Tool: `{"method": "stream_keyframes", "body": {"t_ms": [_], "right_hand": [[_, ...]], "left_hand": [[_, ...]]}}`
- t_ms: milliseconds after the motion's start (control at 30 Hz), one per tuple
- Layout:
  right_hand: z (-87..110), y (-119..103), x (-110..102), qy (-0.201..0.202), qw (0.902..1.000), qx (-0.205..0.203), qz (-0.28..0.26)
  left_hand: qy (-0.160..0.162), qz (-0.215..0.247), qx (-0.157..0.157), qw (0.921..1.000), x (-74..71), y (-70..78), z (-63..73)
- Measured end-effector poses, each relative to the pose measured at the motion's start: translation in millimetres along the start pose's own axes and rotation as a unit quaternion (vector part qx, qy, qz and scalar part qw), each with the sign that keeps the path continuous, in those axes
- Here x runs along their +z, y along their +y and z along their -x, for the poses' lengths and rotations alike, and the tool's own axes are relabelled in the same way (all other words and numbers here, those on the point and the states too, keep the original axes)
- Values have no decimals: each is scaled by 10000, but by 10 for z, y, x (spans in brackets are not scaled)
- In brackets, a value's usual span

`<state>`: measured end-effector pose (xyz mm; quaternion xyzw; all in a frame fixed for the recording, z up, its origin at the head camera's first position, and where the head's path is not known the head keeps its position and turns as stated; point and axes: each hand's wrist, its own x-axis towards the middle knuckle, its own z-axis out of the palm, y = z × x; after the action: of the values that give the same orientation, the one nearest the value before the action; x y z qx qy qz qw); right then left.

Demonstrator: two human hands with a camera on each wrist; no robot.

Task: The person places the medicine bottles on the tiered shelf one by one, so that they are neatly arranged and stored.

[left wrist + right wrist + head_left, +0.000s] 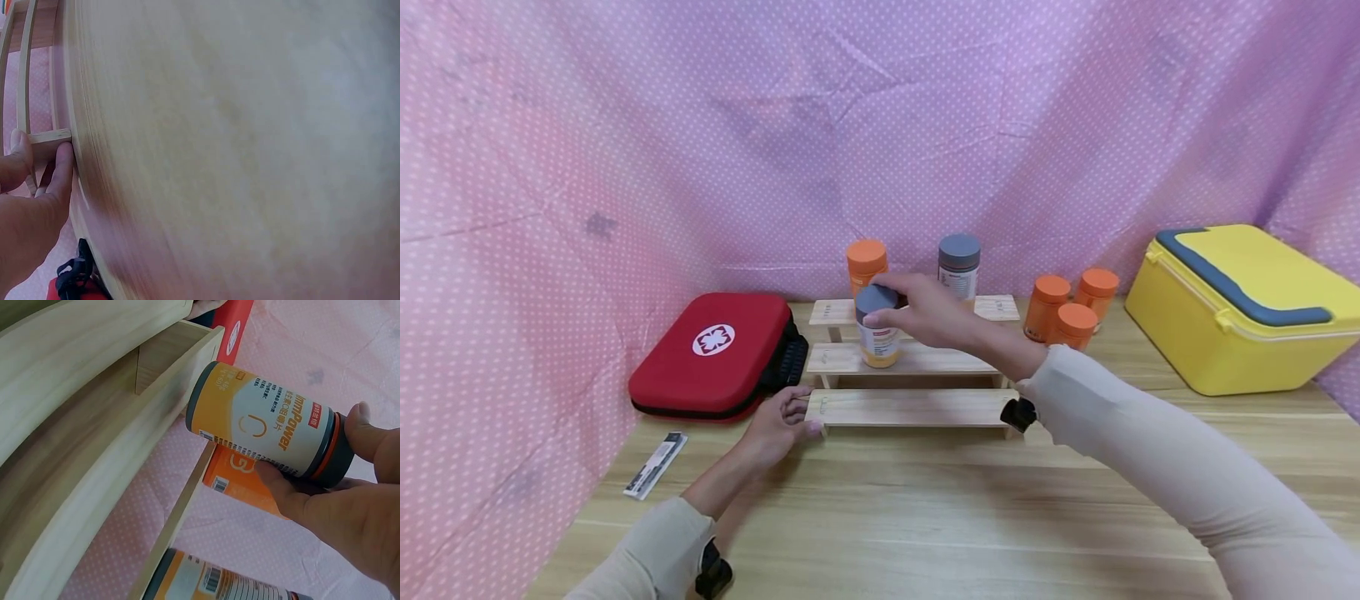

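My right hand [931, 313] grips a supplement bottle [879, 342] by its grey lid, with the thumb on one side and fingers on the other. In the right wrist view the bottle [262, 419] shows a white and yellow label, its base right by the middle step's edge. That step belongs to a three-tier wooden rack [917, 407]. At the lowest tier's left end, my left hand [775, 428] holds the rack's end piece [51, 145] between thumb and fingers. On the top tier stand an orange bottle [867, 257], partly hidden, and another grey-lidded bottle [958, 265].
Several orange bottles [1048, 302] stand right of the rack, partly behind the right forearm. A yellow box [1240, 333] with a grey handle sits farther right. On the left lie a red first-aid case [700, 375] and a thin packet [656, 465].
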<state>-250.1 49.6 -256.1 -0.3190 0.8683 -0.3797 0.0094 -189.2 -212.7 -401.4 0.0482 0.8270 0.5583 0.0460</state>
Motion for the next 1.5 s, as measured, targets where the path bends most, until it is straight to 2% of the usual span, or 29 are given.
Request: {"method": "stream_keyframes", "body": {"t_ms": [233, 433, 733, 933, 1100, 1233, 1500], "right_hand": [[-46, -12, 91, -173, 9990, 402, -10], [-60, -33, 118, -120, 9975, 680, 140], [-61, -7, 150, -12, 9970, 774, 84], [-12, 7, 140, 164, 9981, 561, -215], [139, -64, 17, 332, 9971, 493, -474], [343, -94, -138, 494, 9974, 348, -388], [925, 129, -447, 813, 9962, 312, -54]], "left_hand": [[0, 38, -37, 10000, 12, 3, -10], [22, 3, -14, 10000, 11, 11, -14], [39, 1, -73, 10000, 14, 23, -11], [38, 14, -35, 10000, 29, 1, -14], [33, 53, -41, 10000, 24, 4, -10], [16, 95, -106, 9999, 13, 11, -1], [43, 1, -287, 9996, -1, 0, -2]]}}
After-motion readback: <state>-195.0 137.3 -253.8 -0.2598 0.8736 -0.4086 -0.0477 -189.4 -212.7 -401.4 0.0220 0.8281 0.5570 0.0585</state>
